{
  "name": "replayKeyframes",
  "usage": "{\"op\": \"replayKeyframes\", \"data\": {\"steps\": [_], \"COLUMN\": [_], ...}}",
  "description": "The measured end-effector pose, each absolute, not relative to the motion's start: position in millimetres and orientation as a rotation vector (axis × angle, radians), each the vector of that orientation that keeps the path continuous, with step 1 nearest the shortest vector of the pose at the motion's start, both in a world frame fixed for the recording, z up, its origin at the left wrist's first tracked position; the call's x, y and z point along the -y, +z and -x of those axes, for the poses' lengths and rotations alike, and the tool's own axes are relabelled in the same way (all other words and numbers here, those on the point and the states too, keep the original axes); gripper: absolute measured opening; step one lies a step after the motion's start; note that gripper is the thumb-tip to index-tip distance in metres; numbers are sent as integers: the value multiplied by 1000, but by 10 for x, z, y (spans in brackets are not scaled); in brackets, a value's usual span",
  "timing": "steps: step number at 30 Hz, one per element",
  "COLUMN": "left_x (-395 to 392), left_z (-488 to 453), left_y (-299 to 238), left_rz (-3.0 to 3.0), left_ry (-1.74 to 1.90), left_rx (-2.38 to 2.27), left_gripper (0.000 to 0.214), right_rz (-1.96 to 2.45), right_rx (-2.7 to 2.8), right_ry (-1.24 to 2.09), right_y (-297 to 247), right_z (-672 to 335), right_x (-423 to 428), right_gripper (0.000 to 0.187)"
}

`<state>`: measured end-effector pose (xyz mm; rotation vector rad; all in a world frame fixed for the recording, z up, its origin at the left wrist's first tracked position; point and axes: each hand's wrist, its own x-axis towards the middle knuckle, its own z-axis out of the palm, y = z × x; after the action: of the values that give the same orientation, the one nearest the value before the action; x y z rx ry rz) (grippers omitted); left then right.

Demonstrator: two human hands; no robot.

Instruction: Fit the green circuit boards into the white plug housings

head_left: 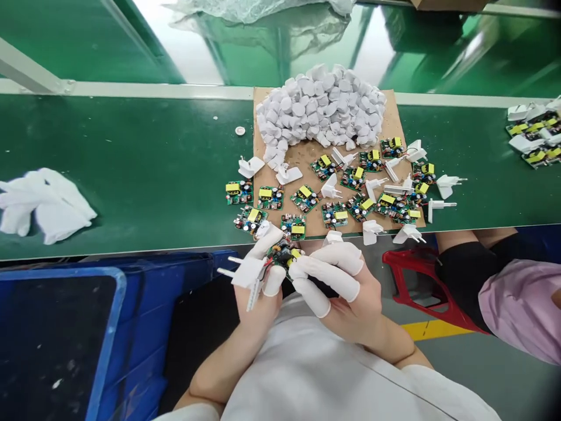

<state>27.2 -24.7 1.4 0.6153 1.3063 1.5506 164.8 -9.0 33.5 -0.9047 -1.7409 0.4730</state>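
Note:
My left hand and my right hand, both in white finger cots, meet close to my chest below the bench edge. Together they pinch one small green circuit board with a yellow part. A white plug piece with two prongs hangs from it on red wires, against my left fingers. Just beyond, several more circuit boards and white plug pieces lie spread on a brown cardboard sheet. A heap of white caps covers the sheet's far half.
A green conveyor belt carries the cardboard. White gloves lie at the left. A blue bin stands at my lower left. More boards and plugs sit far right. Another person sits at the right beside a red stool.

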Motion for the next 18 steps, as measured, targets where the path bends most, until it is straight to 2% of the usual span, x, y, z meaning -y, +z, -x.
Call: {"op": "replayKeyframes", "data": {"steps": [4,9,13,16,18], "left_x": [326,449,452,380,329], "left_z": [-251,-204,-181,-233,-274], "left_y": [18,-72,-132,-26,70], "left_rz": [-677,-705,-782,-723,-611], "left_ry": [1561,1499,1515,1467,1428], "left_rx": [-1328,-1348,-1366,-1276,-1174], "left_gripper": [61,49,42,42,43], "right_rz": [945,870,870,844,834], "right_rx": [1708,1783,1801,1707,1619], "right_ry": [399,468,455,606,692], "right_y": [303,300,282,232,189], "right_z": [-1610,-1633,-1677,-1703,-1716], "right_x": [136,178,208,188,148], "right_gripper": [59,66,58,46,47]}}
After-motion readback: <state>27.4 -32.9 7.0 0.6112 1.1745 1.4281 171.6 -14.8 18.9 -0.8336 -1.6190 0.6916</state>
